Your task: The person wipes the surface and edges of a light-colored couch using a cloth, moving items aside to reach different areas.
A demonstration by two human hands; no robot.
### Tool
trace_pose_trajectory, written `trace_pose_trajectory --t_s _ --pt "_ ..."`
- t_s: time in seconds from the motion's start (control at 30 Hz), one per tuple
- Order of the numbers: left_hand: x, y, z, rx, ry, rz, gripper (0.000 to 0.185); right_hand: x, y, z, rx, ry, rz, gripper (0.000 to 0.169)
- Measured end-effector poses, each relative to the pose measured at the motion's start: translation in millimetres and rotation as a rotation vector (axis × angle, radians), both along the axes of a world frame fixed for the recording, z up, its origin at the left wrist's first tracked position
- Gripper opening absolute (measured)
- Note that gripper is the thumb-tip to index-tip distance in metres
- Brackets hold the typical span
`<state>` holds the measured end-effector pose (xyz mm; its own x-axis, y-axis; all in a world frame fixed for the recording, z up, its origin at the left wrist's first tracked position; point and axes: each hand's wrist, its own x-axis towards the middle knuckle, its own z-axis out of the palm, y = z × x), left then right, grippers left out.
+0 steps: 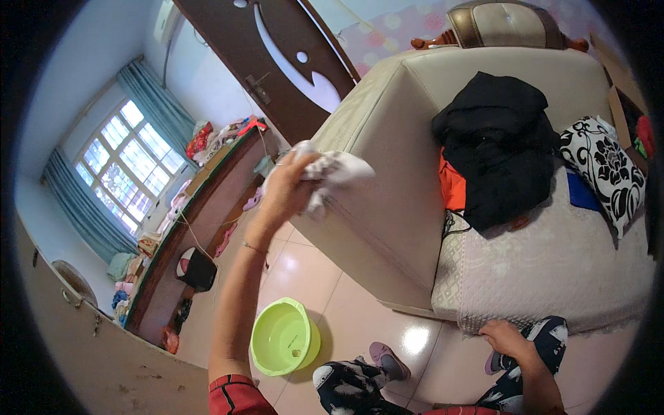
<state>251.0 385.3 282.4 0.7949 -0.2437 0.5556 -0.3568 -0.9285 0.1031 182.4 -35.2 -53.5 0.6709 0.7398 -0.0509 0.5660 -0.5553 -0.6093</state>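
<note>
My left hand (pixel 285 187) grips a crumpled white cloth (pixel 345 168), blurred at its loose end. The cloth is over the outer side of the beige sofa's armrest (pixel 384 181); whether it touches the surface I cannot tell. Low on the right, my right hand (pixel 504 336) is beside my knee, by the front edge of the pale quilted seat cover (pixel 524 282). No object shows in its fingers, which are partly bent. A lime-green plastic basin (pixel 285 337) stands on the tiled floor below my left forearm, with a little water seeming to lie in it.
On the sofa lie a black garment (pixel 498 150), an orange cloth (pixel 452 181) and a black-and-white patterned cushion (pixel 607 166). A cardboard box (pixel 617 104) is at far right. Leftward are a long cluttered counter (pixel 197 212), a black bin (pixel 197 270) and a brown door (pixel 280 62).
</note>
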Motion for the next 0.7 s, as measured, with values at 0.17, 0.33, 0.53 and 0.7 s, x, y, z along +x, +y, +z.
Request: trace_pose_trajectory --t_s 0.17,0.33,0.53,0.7 --pt "5.8 63.2 8.2 -0.005 -0.022 0.198 0.034 0.9 22.8 -21.3 -0.048 -0.052 0.102 0.022" --pt "4.7 -43.0 1.4 0.114 0.039 -0.009 0.043 -5.3 13.5 -22.1 -0.165 -0.015 0.100 0.023" --pt "21.8 55.7 -3.3 -0.047 -0.040 0.143 0.040 -4.6 12.5 -29.1 -0.178 -0.037 0.140 0.021" --pt "19.7 104.5 -12.6 -0.652 0.174 0.179 0.031 -4.3 8.4 -19.1 -0.273 -0.022 0.128 0.022"
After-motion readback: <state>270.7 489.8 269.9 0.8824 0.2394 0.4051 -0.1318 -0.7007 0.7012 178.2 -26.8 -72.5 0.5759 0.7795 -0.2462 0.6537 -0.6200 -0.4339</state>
